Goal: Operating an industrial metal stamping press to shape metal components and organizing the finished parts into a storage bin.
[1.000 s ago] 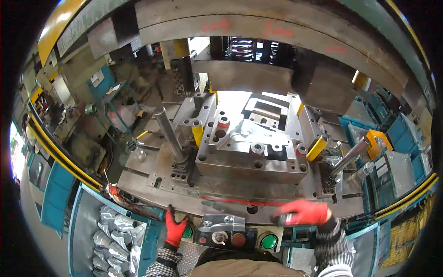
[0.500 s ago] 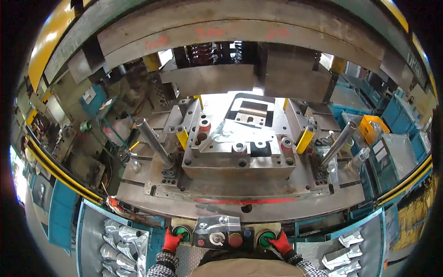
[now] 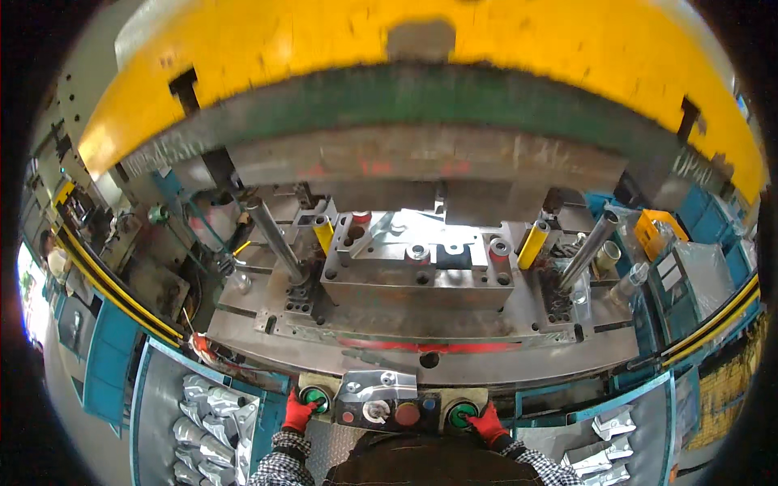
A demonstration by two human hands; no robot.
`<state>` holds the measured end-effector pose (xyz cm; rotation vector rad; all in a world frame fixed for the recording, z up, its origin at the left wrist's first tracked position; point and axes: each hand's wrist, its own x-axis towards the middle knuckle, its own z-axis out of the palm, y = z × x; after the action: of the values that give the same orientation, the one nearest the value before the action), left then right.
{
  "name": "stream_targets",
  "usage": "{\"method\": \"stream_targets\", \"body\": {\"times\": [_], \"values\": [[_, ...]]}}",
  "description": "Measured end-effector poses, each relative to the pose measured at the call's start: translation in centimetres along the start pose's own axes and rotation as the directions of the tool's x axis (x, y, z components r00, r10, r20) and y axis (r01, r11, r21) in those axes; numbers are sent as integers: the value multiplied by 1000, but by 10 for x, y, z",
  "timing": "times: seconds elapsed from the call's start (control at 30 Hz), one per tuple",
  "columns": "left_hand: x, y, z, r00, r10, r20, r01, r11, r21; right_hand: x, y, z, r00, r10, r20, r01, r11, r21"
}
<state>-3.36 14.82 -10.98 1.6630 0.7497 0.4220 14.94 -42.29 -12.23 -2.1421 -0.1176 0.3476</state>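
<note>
My left hand (image 3: 298, 413), in a red glove, reaches to the left green push button (image 3: 314, 398), one digit on it and another apart along the outer side. Likewise my right hand (image 3: 489, 424), red-gloved, touches the right green push button (image 3: 462, 415) with its digits spread. Neither hand holds anything. Between them a bent silver sheet-metal part (image 3: 378, 385) lies on the control panel (image 3: 431, 405). Ahead, a flat shiny metal sheet (image 3: 395, 230) sits on the lower die (image 3: 405, 293). Above it hangs the press's upper die (image 3: 421, 150), hiding the sheet's far portion.
Bins of formed metal parts stand left (image 3: 150, 413) and right (image 3: 660, 413). Upright guide posts (image 3: 275, 243) and yellow pins (image 3: 532, 245) flank the die. A yellow rail (image 3: 121, 283) runs along the left, and an orange crate (image 3: 655, 231) stands at right.
The press's yellow ram and upper die have come down toward the lower die, covering the far part of the sheet. Both my hands stay at the green buttons.
</note>
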Motion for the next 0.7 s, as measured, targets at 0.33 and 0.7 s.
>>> {"method": "stream_targets", "body": {"times": [0.33, 0.7], "values": [[-4, 5, -5, 990, -134, 36, 136, 989, -58, -5, -17, -1, 996, -91, -22, 91, 995, -29], [16, 92, -49, 915, -111, 389, -132, 827, 546, -10, -64, -15, 978, -108, 178, 71, 977, 202]]}}
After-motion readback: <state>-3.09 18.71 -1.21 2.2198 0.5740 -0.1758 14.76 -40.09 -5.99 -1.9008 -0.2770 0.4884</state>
